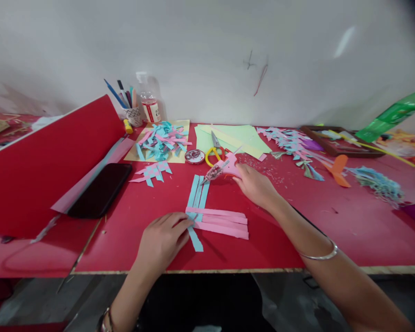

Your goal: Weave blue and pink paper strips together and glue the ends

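Observation:
My right hand (257,184) is wrapped round a pink glue gun (228,165), its nozzle pointing down and left near the upper ends of several blue paper strips (204,196). Pink paper strips (224,221) cross the lower part of the blue ones and stretch to the right. At this crossing my left hand (166,237) holds the strips between thumb and fingers. One blue strip end sticks out below the crossing. Just behind lies a small woven pink-and-blue piece (154,173), touched by neither hand.
Behind the glue gun are yellow-handled scissors (212,154), a round tin (194,157) and green paper sheets (233,136). Cut paper pieces (164,140) are heaped at the back. A phone (100,191) lies left; a green bottle (392,115) leans over a brown tray (335,150) at right.

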{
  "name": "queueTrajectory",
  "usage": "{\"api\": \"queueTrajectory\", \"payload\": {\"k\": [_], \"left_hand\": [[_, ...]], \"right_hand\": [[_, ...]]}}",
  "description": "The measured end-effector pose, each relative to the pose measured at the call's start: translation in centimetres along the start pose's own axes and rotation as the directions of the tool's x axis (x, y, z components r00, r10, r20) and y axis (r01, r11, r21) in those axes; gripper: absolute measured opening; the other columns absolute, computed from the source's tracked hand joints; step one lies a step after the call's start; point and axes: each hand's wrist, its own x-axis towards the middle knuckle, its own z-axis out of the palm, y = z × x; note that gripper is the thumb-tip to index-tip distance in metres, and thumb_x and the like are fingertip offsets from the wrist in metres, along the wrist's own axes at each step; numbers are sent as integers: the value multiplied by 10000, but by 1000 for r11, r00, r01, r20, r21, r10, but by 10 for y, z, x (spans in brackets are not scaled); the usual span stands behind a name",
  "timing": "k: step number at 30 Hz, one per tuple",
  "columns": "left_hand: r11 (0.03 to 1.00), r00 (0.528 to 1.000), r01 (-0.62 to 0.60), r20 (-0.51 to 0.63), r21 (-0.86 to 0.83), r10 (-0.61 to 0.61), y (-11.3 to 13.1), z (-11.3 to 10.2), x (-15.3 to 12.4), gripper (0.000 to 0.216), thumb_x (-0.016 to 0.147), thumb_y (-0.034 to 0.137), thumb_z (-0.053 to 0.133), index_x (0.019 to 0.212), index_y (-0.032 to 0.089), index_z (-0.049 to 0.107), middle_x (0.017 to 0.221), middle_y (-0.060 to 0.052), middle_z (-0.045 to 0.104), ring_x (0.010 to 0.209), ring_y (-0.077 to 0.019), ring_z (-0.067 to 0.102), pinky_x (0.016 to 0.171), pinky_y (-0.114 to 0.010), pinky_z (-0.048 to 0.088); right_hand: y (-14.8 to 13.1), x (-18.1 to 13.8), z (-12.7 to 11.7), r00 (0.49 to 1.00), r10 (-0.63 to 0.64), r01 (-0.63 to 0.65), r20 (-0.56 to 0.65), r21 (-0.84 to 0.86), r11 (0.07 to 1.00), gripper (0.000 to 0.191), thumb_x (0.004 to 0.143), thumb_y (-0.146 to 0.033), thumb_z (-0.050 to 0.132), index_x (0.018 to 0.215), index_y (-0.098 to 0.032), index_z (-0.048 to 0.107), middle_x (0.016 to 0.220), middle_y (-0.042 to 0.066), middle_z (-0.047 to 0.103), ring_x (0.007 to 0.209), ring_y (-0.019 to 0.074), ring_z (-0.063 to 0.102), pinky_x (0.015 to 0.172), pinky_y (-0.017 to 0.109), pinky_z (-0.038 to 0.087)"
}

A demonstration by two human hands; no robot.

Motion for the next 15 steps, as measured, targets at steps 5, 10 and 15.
{"api": "queueTrajectory", "payload": {"k": [5, 10, 15], "left_hand": [[1000, 1000, 6, -3, -2, -6, 0, 0, 0, 204, 793, 186, 468, 886, 222, 645, 909, -36, 668, 770, -163, 624, 655, -259, 501], [1000, 1000, 1, -17, -1, -1, 2, -1, 0, 203, 795, 177, 462, 871, 218, 646, 890, -33, 671, 753, -159, 625, 635, -251, 497], [1000, 1000, 0, -7, -6, 0, 1, 1, -1, 199, 791, 175, 473, 889, 218, 641, 910, -33, 666, 766, -164, 624, 644, -260, 498]], "right_hand": [[-1, 1, 2, 999, 29, -30, -28, -42, 999, 324, 861, -251, 356, 1149, -131, 444, 1071, 160, 553, 950, 255, 540, 690, 339, 451], [-3, 2, 2, 999, 46, -48, -28, -83, 995, 319, 869, -257, 345, 1147, -132, 437, 1048, 150, 554, 903, 240, 556, 654, 314, 447], [-6, 3, 1, 996, 85, -86, -19, -104, 991, 315, 874, -264, 348, 1146, -129, 429, 1082, 152, 541, 917, 239, 557, 644, 299, 447]]}}
